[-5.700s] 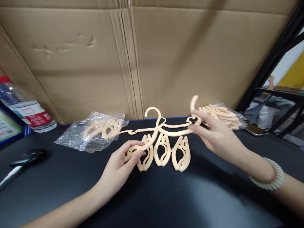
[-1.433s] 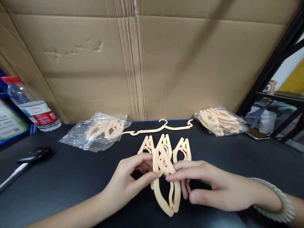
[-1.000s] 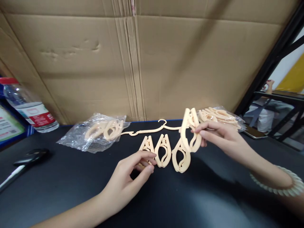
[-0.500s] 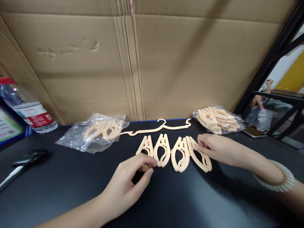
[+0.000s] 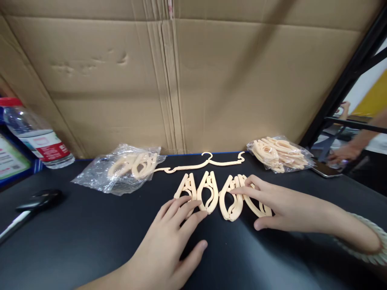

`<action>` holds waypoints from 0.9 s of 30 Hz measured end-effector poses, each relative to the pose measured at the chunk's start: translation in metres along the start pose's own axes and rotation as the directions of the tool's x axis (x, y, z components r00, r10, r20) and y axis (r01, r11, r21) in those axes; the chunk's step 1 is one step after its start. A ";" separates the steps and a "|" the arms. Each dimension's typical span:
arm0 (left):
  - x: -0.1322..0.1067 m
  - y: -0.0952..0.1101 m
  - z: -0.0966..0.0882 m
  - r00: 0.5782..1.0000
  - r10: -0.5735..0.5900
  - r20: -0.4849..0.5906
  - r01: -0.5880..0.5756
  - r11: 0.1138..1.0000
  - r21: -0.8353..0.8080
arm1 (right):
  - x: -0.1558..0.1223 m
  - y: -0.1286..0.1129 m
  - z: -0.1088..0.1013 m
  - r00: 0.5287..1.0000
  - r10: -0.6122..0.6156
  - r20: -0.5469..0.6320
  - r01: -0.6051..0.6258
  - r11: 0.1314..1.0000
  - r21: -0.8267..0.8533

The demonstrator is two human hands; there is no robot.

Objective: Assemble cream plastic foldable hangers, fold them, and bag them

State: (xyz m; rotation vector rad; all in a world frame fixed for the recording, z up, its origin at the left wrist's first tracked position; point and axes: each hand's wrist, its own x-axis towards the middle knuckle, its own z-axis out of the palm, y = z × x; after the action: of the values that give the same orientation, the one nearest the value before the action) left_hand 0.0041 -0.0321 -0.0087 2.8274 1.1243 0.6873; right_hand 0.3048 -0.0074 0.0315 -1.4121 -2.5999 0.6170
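Several folded peach plastic hangers (image 5: 208,195) lie in a row on the black table (image 5: 75,229). My left hand (image 5: 172,237) rests flat and open, fingertips on the leftmost folded hanger (image 5: 184,188). My right hand (image 5: 272,205) lies open over the rightmost folded hanger (image 5: 256,207), its fingers touching the one beside it (image 5: 229,201). An unfolded hanger (image 5: 202,162) lies behind the row.
A clear bag with folded hangers (image 5: 121,167) sits at back left, a fuller bag (image 5: 279,153) at back right. A water bottle (image 5: 33,135) and a black mouse (image 5: 38,199) are at left. A cardboard wall (image 5: 181,76) stands behind. Another person's arm (image 5: 350,147) shows at right.
My right hand carried a folded hanger to the right end of the row and laid it down. Both hands now lie flat and open on the row.
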 end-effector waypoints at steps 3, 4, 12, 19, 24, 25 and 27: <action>-0.005 0.003 0.005 1.000 -0.012 0.017 0.010 0.998 0.069 | 0.002 0.000 0.002 1.000 -0.024 0.017 0.024 1.000 -0.012; -0.006 0.003 0.006 1.000 -0.013 0.021 0.011 0.996 0.083 | 0.003 0.000 0.003 1.000 -0.027 0.015 0.028 0.999 -0.022; -0.005 -0.002 0.006 0.998 -0.039 0.044 0.035 0.995 0.090 | 0.017 0.004 0.013 0.987 -0.106 -0.125 0.092 0.990 -0.110; -0.003 -0.006 0.006 0.998 -0.055 0.035 0.054 0.998 0.037 | 0.025 0.004 0.018 0.973 -0.125 -0.194 0.109 0.990 -0.090; 0.003 -0.011 0.002 0.998 -0.068 -0.002 0.068 0.992 -0.104 | 0.028 0.012 0.013 0.935 -0.067 -0.347 0.046 0.996 -0.070; 0.004 -0.012 0.000 0.998 -0.067 -0.018 0.064 0.988 -0.140 | 0.030 0.017 0.012 0.915 -0.075 -0.396 0.052 0.996 -0.070; 0.006 -0.013 -0.002 0.998 -0.054 -0.041 0.045 0.978 -0.204 | 0.035 0.031 0.010 0.873 -0.097 -0.478 0.071 0.995 -0.073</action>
State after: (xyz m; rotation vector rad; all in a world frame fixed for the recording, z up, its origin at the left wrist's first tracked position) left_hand -0.0010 -0.0185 -0.0070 2.6180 1.0595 0.8167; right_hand 0.3069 0.0338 0.0070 -1.2573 -2.2706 0.1504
